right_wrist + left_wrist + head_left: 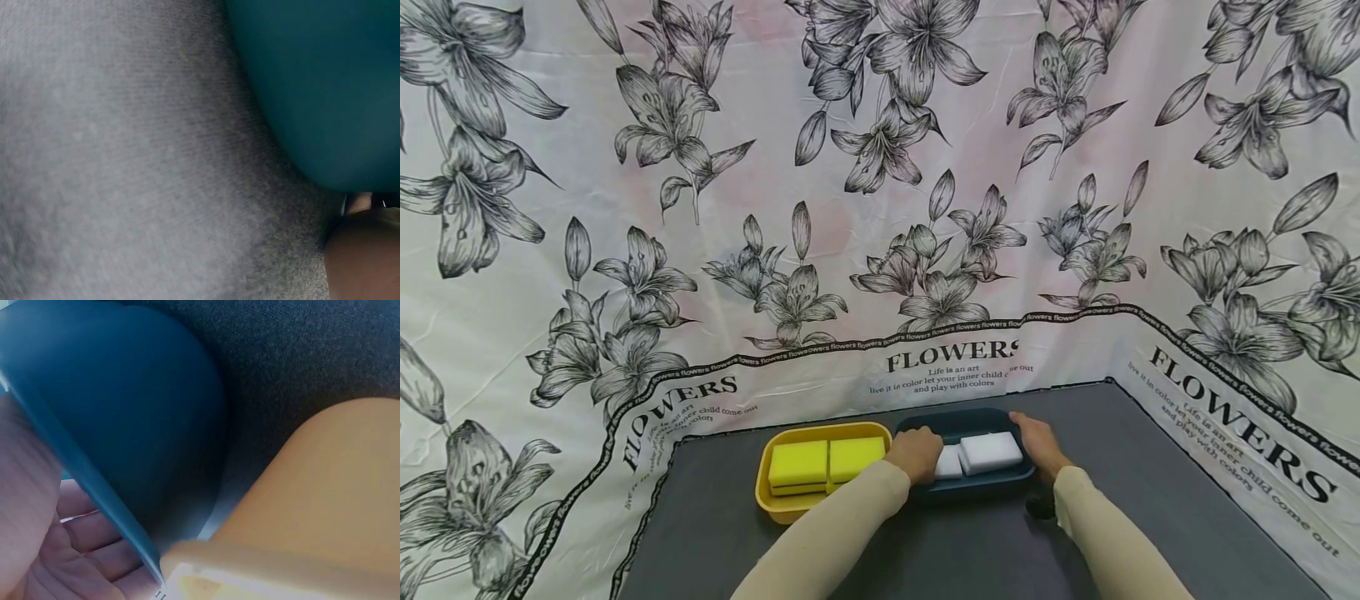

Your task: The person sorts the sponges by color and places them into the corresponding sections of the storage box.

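Observation:
Two white sponge-like blocks [991, 452] lie in a dark blue tub [973, 490]. My left hand [917, 454] reaches over the tub's left end, its knuckles bent and right beside the lower white block [948, 462]. In the left wrist view, the blue wall [144, 419] covers part of the thumb and fingers [94, 531]; I cannot tell what they hold. At the other end, my right hand [1037, 442] grips the tub's rim. The right wrist view shows the tub's outer wall [331, 94] close to part of that hand [365, 256].
A yellow tub [762, 492] with yellow sponge-like blocks [799, 464] in two stacks stands just left of the blue one. Both tubs sit on a dark grey tabletop [700, 517]. Behind and to the right hangs a white flower-printed cloth [820, 167].

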The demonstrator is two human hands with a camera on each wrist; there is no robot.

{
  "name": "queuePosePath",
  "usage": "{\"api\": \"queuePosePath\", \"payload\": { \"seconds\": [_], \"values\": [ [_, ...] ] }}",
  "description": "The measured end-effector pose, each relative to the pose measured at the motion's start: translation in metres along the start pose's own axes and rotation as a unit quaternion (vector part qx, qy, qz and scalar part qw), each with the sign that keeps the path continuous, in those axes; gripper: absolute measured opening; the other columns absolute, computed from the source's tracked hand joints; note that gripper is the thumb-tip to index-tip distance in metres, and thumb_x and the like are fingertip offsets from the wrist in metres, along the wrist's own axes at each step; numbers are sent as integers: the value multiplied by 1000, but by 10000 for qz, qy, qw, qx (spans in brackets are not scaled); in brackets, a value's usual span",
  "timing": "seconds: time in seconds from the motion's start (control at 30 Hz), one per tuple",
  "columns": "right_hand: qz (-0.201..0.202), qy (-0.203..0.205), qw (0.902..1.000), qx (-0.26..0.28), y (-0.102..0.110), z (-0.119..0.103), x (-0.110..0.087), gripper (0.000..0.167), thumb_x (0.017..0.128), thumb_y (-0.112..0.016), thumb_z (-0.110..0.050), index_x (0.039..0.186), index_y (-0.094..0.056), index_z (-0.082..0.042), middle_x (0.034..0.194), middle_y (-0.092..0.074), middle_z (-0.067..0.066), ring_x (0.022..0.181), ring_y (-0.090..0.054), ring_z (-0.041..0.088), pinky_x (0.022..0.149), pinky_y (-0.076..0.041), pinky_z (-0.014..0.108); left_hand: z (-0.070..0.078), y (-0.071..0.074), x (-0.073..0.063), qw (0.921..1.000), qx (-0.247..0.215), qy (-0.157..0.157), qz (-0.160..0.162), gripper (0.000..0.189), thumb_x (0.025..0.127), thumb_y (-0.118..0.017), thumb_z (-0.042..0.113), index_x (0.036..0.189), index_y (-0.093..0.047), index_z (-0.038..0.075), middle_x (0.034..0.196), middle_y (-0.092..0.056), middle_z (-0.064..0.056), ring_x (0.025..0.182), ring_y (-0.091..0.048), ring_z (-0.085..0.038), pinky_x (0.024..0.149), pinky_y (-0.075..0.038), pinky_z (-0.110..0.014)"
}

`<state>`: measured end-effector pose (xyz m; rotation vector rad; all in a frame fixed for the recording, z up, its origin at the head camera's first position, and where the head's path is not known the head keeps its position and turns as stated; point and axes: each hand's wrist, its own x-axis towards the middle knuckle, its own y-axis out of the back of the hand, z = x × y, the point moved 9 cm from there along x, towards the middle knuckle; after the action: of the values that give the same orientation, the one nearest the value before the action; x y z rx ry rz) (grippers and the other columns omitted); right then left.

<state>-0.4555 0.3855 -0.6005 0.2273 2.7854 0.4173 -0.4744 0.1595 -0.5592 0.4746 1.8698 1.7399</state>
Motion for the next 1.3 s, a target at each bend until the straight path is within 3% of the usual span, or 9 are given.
{"api": "queuePosePath", "payload": {
  "seconds": [0.1,0.2,0.43,0.57,0.8,1.1,1.3],
  "values": [
    [-25,95,9999,-125,-1,-5,-1,83,115,-37,-53,170,-24,8,178,-16,33,165,-16,53,133,-16,68,-6,-18,14,9999,89,-94,77,18,94,-87,25,110,-82,19,99,-77,0,82,-73,-19,89,-66,-46],
    [-65,183,9995,-250,-2,-9,-2,81,116,-36,-52,169,-26,8,178,-15,33,165,-14,53,134,-17,68,-9,-19,13,9999,23,-128,80,15,96,-85,24,109,-81,19,99,-75,0,81,-71,-19,85,-66,-43],
    [-80,204,9991,-362,-2,-10,-1,82,116,-36,-53,169,-27,8,178,-15,33,165,-15,53,133,-17,68,-1,27,-26,9992,-327,65,-213,23,94,-87,20,116,-80,14,101,-76,-1,79,-68,-15,80,-64,-34],
    [-56,313,9987,-406,0,-12,0,79,116,-34,-51,169,-28,7,178,-15,32,165,-15,53,134,-17,68,3,45,-38,9992,-321,-33,-250,25,95,-87,20,118,-79,14,103,-77,-1,83,-69,-14,83,-64,-33],
    [-57,159,9992,-367,1,-9,-1,81,116,-33,-53,170,-24,7,179,-12,32,165,-12,53,134,-15,68,3,62,-46,9993,-261,-167,-227,32,92,-91,25,118,-76,14,107,-73,-2,87,-67,-15,82,-62,-33],
    [-112,100,9994,-307,-1,-6,-3,83,116,-33,-54,170,-23,8,179,-11,33,165,-11,54,133,-14,69,-2,83,-68,9978,34,-575,-314,20,95,-88,23,103,-74,13,85,-67,1,71,-63,-11,66,-56,-26],
    [-134,92,9995,-261,-1,-6,-4,87,115,-34,-57,170,-22,9,178,-11,34,165,-12,55,133,-14,70,-12,90,-85,9963,257,-727,-382,28,92,-91,26,111,-76,12,89,-70,3,73,-64,-8,68,-57,-24]
  ]
}}
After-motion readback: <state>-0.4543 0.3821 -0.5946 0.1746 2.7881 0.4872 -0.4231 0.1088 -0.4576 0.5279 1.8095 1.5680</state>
